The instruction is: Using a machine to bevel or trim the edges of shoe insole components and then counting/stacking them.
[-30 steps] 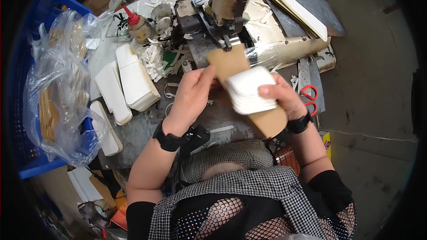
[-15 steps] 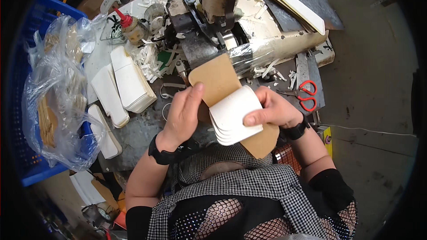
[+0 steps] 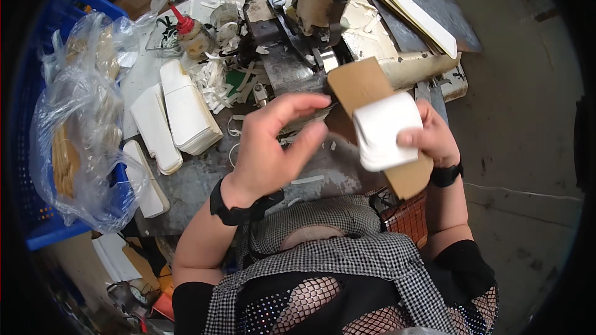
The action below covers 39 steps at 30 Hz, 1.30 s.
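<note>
In my right hand (image 3: 438, 138) is a bundle of curved white pieces (image 3: 386, 125), the thumb pressed on top, together with a tan strip (image 3: 360, 84) that sticks out beyond both ends of them. The pieces look like thin sheets bent over in a layered stack; their material is unclear. My left hand (image 3: 268, 152) hovers over the workbench, holding nothing, thumb and fingers apart, left of the tan strip and not touching it. Behind the strip stands a bench machine (image 3: 323, 6) with a cream upright column.
Stacks of white pieces (image 3: 189, 111) lie at left, beside a blue crate (image 3: 54, 229) with a clear plastic bag (image 3: 87, 130). White scraps (image 3: 214, 80) and a red-tipped bottle (image 3: 194, 38) surround the machine. Long white and yellowish strips (image 3: 428, 22) rest at the back right.
The right hand has carried the white pieces and tan strip to the right and slightly away. My left hand has come off the strip and opened. The red-handled scissors are now hidden.
</note>
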Each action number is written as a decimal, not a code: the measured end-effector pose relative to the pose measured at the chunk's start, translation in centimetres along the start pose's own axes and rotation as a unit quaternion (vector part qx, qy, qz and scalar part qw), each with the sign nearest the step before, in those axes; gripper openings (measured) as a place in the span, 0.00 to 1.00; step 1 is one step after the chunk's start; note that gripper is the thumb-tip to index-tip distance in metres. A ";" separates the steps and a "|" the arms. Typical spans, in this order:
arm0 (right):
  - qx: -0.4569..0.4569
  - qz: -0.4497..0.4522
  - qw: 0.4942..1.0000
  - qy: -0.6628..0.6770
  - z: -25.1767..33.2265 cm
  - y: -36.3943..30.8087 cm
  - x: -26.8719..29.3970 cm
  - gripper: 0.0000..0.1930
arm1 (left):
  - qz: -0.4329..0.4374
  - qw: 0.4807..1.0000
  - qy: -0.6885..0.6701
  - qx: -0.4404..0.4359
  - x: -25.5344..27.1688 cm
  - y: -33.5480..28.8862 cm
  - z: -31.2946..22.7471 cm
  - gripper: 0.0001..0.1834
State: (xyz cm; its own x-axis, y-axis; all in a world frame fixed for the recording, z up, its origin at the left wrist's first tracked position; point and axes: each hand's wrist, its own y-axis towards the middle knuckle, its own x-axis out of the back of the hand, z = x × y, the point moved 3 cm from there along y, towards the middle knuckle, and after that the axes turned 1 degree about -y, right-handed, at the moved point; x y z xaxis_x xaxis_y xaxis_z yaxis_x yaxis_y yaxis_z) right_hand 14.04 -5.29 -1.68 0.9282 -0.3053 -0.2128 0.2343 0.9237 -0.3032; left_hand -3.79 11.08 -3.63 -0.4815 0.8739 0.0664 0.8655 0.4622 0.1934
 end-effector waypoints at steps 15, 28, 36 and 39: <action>-0.097 0.122 0.980 0.127 -4.1 4.2 -4.5 0.18 | -0.069 0.972 -0.125 0.188 1.3 -1.0 5.4 0.17; -0.033 0.182 0.981 -0.056 -1.3 0.7 -3.6 0.17 | 0.176 0.979 0.023 -0.102 -0.6 -1.6 0.1 0.31; -0.110 0.149 0.972 0.147 -5.1 4.1 -4.9 0.18 | -0.098 0.968 -0.144 0.183 0.5 -1.7 3.9 0.20; -0.096 0.128 0.980 0.114 -4.3 4.5 -4.2 0.19 | -0.107 0.965 -0.168 0.169 0.6 -1.0 4.2 0.19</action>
State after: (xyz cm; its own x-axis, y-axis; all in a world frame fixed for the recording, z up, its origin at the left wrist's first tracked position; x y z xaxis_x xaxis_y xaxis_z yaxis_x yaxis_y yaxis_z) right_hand 9.98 -0.84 -6.13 0.8554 -0.1327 -0.5008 -0.0775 0.9230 -0.3770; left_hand -4.36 11.76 -7.86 -0.6317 0.7263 -0.2709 0.7740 0.6107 -0.1674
